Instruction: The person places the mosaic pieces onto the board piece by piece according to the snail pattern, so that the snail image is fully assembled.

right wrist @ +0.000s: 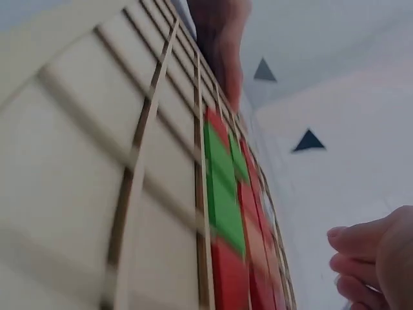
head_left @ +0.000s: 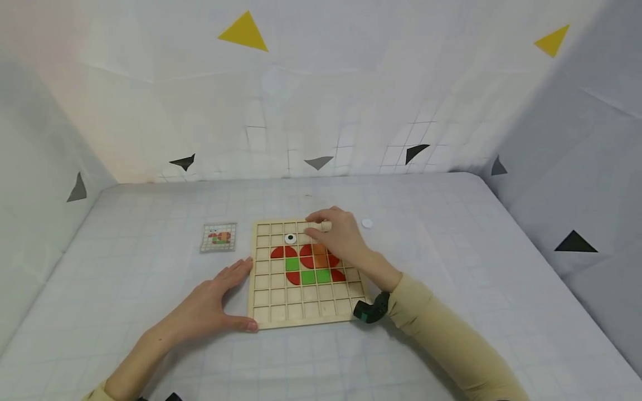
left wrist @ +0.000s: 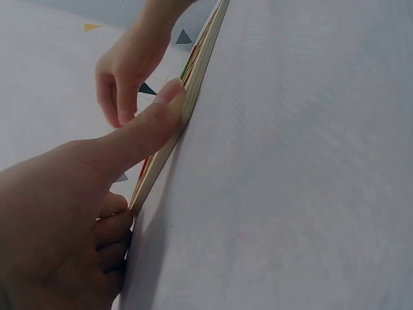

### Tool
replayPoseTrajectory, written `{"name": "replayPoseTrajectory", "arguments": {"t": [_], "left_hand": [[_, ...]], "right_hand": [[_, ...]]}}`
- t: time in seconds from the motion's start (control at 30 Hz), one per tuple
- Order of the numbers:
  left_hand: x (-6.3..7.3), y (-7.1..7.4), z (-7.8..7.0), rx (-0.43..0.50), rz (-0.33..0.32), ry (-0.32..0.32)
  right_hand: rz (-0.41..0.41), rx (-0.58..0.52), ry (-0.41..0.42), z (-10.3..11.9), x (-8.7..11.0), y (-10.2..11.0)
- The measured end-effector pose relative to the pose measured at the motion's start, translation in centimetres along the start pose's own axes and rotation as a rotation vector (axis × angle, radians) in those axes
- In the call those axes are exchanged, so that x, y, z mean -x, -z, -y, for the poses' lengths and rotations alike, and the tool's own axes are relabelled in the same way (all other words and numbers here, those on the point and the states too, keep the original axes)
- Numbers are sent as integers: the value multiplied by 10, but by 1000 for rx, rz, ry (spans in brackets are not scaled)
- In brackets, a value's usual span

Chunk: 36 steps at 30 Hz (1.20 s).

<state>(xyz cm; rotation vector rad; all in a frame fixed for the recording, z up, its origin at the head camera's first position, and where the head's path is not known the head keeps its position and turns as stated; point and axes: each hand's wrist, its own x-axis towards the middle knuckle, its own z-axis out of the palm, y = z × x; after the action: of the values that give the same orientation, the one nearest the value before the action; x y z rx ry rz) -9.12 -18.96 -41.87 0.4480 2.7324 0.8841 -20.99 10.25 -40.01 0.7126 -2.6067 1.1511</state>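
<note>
A wooden grid board (head_left: 278, 298) lies flat on the table. Red rounded pieces (head_left: 293, 277), green squares (head_left: 308, 277) and an orange piece (head_left: 320, 257) sit in its cells. A white eye disc (head_left: 290, 238) with a black dot is in an upper cell. My left hand (head_left: 208, 306) rests against the board's left edge, thumb near the lower corner and fingers higher up. My right hand (head_left: 341, 236) hovers over the board's upper right, thumb and index finger apart; nothing shows between them. The right wrist view shows its fingers (right wrist: 355, 258) loosely bent above the board.
A small picture card (head_left: 218, 238) with a coloured pattern on a grid lies left of the board. A white disc (head_left: 366, 223) is on the table beyond my right hand. Pale walls with yellow and black triangles (head_left: 246, 32) stand behind and at the sides.
</note>
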Motion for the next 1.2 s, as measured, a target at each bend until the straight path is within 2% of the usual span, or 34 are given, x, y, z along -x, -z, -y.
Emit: {"name": "replayPoseTrajectory", "arguments": {"t": [0.3,0.53,0.77,1.03,1.2], "left_hand": [[-1,0,-1,-5,-11,-16],[-2,0,-2,-24,-14,-30],[0,1,-1,-14,-14,-21],[1,2,-2,-9,-10,-14],[1,1,-2,-11,-16,-20]], "right_hand": [[-145,68,-30,-63,30,50],[-220,115,-40,-100,47,69],[-141,61,20,-111,46,67],[-133,65,40,-112,48,66],[-151,108,84,-113,48,67]]}}
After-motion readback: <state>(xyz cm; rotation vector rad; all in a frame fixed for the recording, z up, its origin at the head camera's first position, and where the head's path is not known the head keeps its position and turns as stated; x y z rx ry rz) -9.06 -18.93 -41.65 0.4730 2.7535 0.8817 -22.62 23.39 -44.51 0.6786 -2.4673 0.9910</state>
